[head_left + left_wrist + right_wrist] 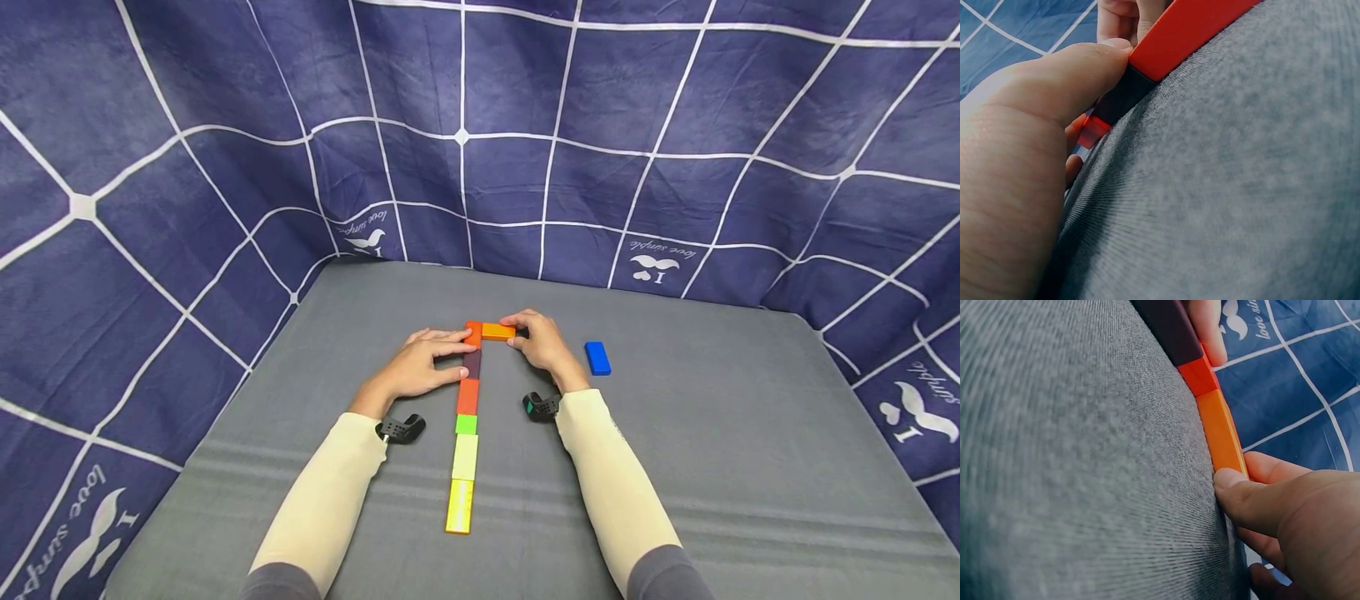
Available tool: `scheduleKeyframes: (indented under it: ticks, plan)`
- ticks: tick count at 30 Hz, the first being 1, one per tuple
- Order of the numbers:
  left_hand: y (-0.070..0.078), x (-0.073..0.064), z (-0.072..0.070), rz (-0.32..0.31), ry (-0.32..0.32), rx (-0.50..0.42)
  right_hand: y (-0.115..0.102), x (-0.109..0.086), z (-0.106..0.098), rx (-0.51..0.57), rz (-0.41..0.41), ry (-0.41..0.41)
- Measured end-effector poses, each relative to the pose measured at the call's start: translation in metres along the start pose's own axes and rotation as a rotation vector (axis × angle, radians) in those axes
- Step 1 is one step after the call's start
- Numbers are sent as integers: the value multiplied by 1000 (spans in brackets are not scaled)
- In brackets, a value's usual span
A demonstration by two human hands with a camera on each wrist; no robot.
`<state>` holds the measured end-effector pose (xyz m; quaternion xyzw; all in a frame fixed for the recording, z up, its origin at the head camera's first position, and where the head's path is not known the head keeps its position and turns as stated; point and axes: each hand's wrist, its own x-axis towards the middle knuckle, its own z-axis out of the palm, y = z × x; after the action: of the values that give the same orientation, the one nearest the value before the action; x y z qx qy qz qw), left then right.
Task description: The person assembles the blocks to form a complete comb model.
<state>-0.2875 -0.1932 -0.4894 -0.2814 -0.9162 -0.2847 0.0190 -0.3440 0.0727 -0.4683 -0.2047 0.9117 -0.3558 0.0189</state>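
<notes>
My right hand (546, 343) pinches the right end of an orange block (498, 332) between thumb and fingers. The block's left end meets an orange-red block (473, 328) at the far end of a line, making a corner. On the left side of that line, my left hand (420, 365) lays its extended fingers against the orange-red block and a dark block (472, 364). In the left wrist view its thumb (1100, 65) touches where the dark block joins a red block (1179, 40). The right wrist view shows the orange block (1219, 428) against the orange-red one.
Nearer me the line continues with the red block (468, 397), a short green block (467, 425), a pale yellow block (465, 457) and a yellow block (460, 507). A blue block (597, 358) lies apart, right of my right hand. A blue checked curtain (510, 175) borders the grey table (720, 417).
</notes>
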Motion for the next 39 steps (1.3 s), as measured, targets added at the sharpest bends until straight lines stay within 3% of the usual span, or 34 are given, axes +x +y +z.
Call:
scheduleKeyframes:
  ticks: [13,22,26,39]
  plan:
    - [6,5,1,15,-7,-2,-1,-11,-13,7,-13,-3]
    - [5,3,-2,12,-7,0,-9,-23,-31,181,-120,120]
    - [5,2,-2,14,2,-17,-15,-31,-39,199,-148,179]
    - [-1,-1,1,39,22,-18,-18,-66,-58,241,-105,319]
